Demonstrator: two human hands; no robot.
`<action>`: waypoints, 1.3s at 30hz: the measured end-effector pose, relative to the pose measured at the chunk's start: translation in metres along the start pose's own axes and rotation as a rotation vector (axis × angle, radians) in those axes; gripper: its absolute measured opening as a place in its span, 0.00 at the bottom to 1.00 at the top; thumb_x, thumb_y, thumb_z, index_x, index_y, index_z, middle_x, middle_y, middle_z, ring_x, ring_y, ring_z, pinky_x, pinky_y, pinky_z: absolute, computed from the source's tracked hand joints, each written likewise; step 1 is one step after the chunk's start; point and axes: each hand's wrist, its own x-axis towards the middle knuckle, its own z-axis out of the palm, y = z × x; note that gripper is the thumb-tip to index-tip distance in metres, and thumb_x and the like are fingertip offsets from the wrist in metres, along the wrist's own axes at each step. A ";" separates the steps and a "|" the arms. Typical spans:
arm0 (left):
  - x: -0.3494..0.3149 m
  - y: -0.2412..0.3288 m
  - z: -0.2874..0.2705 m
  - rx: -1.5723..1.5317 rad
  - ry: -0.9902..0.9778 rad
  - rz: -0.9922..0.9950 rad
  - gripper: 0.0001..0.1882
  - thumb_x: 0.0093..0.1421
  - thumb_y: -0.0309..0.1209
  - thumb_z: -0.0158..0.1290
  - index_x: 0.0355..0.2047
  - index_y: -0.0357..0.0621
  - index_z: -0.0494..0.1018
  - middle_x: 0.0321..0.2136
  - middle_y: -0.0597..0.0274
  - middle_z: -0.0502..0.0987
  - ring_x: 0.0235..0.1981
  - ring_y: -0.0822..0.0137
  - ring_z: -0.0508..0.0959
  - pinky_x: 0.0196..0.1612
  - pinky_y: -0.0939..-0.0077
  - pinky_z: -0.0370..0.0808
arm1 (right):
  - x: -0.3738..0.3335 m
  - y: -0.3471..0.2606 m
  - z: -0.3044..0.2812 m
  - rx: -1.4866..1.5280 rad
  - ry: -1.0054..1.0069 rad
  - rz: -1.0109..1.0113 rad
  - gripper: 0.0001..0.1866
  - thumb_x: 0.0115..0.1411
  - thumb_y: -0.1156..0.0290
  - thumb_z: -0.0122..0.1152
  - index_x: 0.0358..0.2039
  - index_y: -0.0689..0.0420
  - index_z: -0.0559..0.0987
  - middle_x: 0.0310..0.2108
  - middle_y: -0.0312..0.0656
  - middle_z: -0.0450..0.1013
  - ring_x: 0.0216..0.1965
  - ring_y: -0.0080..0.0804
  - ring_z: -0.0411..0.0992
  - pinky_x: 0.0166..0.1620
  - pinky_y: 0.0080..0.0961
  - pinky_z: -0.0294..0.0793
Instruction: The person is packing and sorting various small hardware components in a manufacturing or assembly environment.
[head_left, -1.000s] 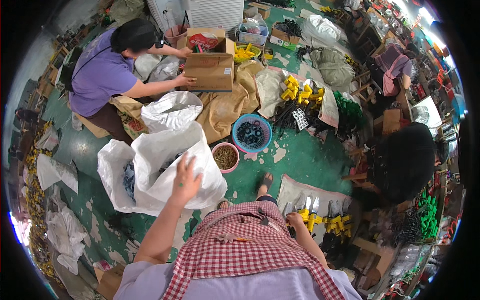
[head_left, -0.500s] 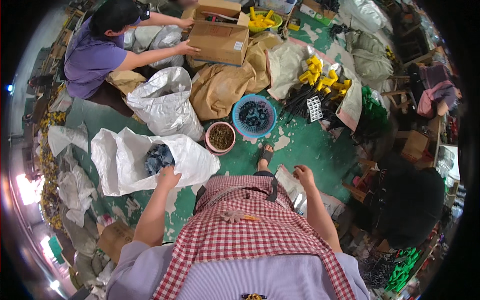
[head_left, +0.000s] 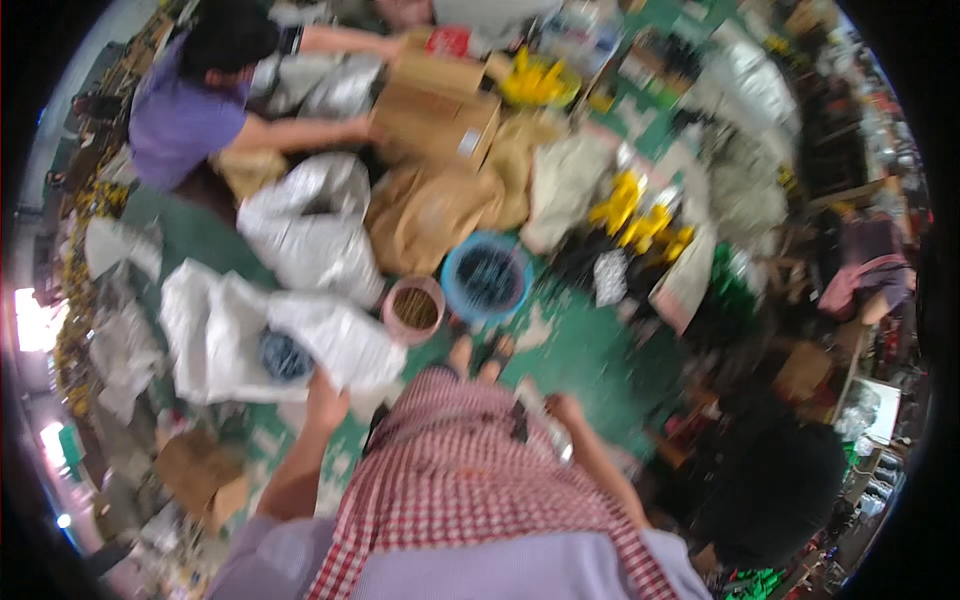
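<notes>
Motion blurs the whole picture. My left hand (head_left: pixel 326 402) is at the near edge of a white woven sack (head_left: pixel 350 335), overlapping it in view. Its fingers are smeared, and I cannot tell if they grip the sack. Grey-blue pieces (head_left: pixel 285 355) show in the sack's mouth. To the right of my checked apron (head_left: pixel 440 470), my right hand (head_left: pixel 565 408) hangs over the floor. Its fingers look bent but are too smeared to read. Ahead of my feet (head_left: pixel 480 360) stand a pink bucket (head_left: pixel 428 330) of brownish small parts and a blue basin (head_left: pixel 520 285) with dark contents.
At the far left, a person (head_left: pixel 190 130) in purple reaches to a cardboard box (head_left: pixel 430 120). Brown sacks (head_left: pixel 430 215) and another white sack (head_left: pixel 310 235) stand before it. Yellow parts (head_left: pixel 640 215) and black parts lie on sacking to the right. A black rounded object (head_left: pixel 780 490) is near right.
My view has shifted and blurred. Both my hands appear lower in it, the left one slightly farther right against the sack. Both my feet now show beyond the apron; before, one did.
</notes>
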 end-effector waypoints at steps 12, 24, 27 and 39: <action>0.106 0.115 0.000 -0.092 -0.052 0.387 0.32 0.45 0.30 0.53 0.50 0.38 0.55 0.52 0.46 0.53 0.53 0.47 0.55 0.53 0.61 0.57 | 0.036 -0.078 -0.065 0.436 0.179 0.199 0.15 0.53 0.67 0.50 0.38 0.63 0.73 0.26 0.41 0.73 0.26 0.26 0.71 0.31 0.22 0.70; 0.151 0.043 0.046 0.107 -0.693 0.215 0.25 0.47 0.42 0.48 0.42 0.39 0.67 0.34 0.47 0.73 0.37 0.54 0.73 0.40 0.66 0.69 | 0.055 -0.097 -0.078 0.236 0.260 0.135 0.17 0.49 0.62 0.52 0.36 0.60 0.75 0.27 0.44 0.74 0.29 0.33 0.72 0.34 0.29 0.70; 0.148 0.047 0.038 -0.031 -0.588 0.133 0.18 0.48 0.38 0.47 0.38 0.42 0.70 0.31 0.47 0.73 0.34 0.54 0.73 0.37 0.65 0.69 | 0.067 -0.091 -0.087 0.137 0.233 0.135 0.16 0.50 0.64 0.53 0.36 0.62 0.74 0.27 0.45 0.73 0.27 0.32 0.72 0.32 0.28 0.70; 0.030 0.108 0.100 -0.256 -0.347 -0.147 0.17 0.49 0.41 0.45 0.36 0.43 0.70 0.34 0.48 0.72 0.37 0.51 0.72 0.40 0.63 0.68 | 0.131 0.023 -0.179 0.827 -0.228 0.298 0.09 0.54 0.71 0.48 0.30 0.66 0.71 0.18 0.40 0.66 0.17 0.25 0.63 0.18 0.23 0.60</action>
